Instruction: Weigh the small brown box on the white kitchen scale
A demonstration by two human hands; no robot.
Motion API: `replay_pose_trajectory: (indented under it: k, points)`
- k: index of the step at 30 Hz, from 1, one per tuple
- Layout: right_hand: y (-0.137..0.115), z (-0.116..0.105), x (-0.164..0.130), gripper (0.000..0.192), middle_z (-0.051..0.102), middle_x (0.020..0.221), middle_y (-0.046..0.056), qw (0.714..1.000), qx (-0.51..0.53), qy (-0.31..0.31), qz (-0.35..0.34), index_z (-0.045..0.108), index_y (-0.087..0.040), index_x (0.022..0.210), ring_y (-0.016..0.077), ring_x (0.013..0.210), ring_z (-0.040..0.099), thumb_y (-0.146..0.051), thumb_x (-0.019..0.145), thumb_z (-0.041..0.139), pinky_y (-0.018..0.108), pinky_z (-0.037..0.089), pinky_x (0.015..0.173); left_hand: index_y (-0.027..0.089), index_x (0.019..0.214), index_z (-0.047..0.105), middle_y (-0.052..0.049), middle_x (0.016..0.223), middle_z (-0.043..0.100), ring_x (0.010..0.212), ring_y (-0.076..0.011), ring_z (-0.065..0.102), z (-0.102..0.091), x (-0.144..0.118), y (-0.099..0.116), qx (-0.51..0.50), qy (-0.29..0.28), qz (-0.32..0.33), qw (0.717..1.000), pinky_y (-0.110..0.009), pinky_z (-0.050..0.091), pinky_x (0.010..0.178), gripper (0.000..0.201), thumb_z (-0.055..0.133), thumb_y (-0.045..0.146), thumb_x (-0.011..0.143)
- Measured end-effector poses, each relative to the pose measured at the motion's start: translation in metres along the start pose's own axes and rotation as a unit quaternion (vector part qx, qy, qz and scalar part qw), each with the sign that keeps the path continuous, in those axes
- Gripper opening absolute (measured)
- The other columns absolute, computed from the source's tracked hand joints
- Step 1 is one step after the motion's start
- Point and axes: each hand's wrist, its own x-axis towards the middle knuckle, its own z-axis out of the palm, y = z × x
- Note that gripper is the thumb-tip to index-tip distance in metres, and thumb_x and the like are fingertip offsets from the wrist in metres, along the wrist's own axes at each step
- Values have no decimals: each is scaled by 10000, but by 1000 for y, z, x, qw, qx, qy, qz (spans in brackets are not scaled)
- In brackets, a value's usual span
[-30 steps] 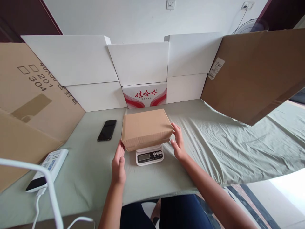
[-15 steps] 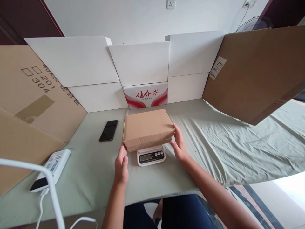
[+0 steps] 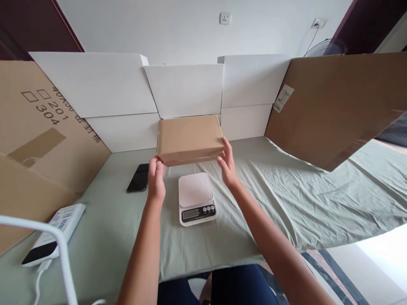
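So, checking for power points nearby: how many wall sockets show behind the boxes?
2. One socket sits on the white wall above the middle white panel; a second socket is farther right with a cord plugged in. The cardboard may hide others.

Only stuff I can actually read: the big brown cardboard sheet [image 3: 38,127] at my 10 o'clock has "201" and "304" printed on it, upside down. The white sticker [image 3: 282,98] at 1 o'clock is too blurry.

1 brown box [image 3: 190,137], 1 scale [image 3: 196,198], 1 phone [image 3: 137,178], 2 hands: left [image 3: 156,181], right [image 3: 227,163].
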Motion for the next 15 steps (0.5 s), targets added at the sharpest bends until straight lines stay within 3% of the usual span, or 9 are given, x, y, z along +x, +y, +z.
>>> replay_pose_trajectory:
  k: [3,6,15]
  points:
    - [38,16,9,839,338,1742,82,999,18,10,45,240,-308,1674,301,1597,382,-746,985,430,526,389,1281,207,1283,634,-190,1407,672,1437,-339,569,5,20,-41,9,31,-62,998,-515,406,1218,745,628,795,825]
    - [69,27,-1,848,346,1737,85,995,16,29,92,279,-277,1663,299,1609,349,-726,967,462,523,327,1313,211,1237,641,-186,1398,678,1431,-331,574,0,20,-74,30,38,-102,994,-512,399,1221,740,608,817,813]
    - [93,26,-6,836,339,1743,74,989,47,50,134,328,-265,1643,285,1620,312,-652,938,553,520,221,1347,205,1321,637,-164,1376,690,1354,-295,628,-10,12,-100,79,1,-103,992,-450,459,1161,673,557,729,907]
